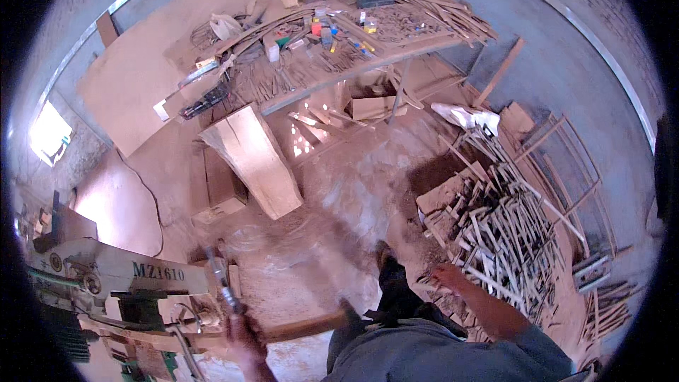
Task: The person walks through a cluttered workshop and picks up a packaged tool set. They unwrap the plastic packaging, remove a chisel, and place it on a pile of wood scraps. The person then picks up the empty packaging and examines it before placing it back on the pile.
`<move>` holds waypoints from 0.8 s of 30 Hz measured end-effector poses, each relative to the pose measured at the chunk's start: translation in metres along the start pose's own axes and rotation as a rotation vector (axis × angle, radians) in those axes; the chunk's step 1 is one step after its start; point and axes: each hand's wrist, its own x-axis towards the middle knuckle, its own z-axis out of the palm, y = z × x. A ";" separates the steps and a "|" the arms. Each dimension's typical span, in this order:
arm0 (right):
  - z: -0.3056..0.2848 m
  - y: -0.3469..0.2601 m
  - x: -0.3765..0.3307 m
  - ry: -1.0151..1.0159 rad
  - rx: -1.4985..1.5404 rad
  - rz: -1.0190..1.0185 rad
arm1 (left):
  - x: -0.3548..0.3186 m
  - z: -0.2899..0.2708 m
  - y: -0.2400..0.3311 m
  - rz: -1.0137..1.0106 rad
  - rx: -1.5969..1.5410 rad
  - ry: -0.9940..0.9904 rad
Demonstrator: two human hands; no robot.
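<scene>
My left hand (245, 336) is closed around a slim tool with a shiny metal shaft (227, 287), which points up and away from me. Its exact kind is too blurred to name. Close by that hand, a long wooden piece (304, 327) lies across the front of the woodworking machine (145, 272), which is pale with green parts. My right hand (445, 277) hangs at my right side, fingers loosely apart and nothing visible in them. Beside it is a large heap of thin wood offcuts (506, 247).
A cluttered workbench (353, 74) with hand tools and wood strips stands along the far side. A broad wooden slab (258, 163) leans against it. Cardboard boxes (375, 107) sit beneath. Sawdust covers the floor (311, 255). A wooden frame (566, 163) leans at the right wall.
</scene>
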 end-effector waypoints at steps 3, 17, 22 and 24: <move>-0.012 -0.036 0.078 -0.148 -0.159 0.036 | -0.006 0.030 0.009 0.120 0.067 0.135; -0.131 -0.237 0.269 -0.144 -0.012 -0.019 | 0.043 0.295 -0.004 -0.039 -0.007 0.212; -0.159 -0.239 0.286 -0.103 -0.018 -0.028 | 0.116 0.366 -0.030 -0.222 -0.031 -0.066; -0.171 -0.238 0.295 -0.042 -0.082 -0.021 | 0.151 0.399 -0.039 -0.295 -0.036 -0.133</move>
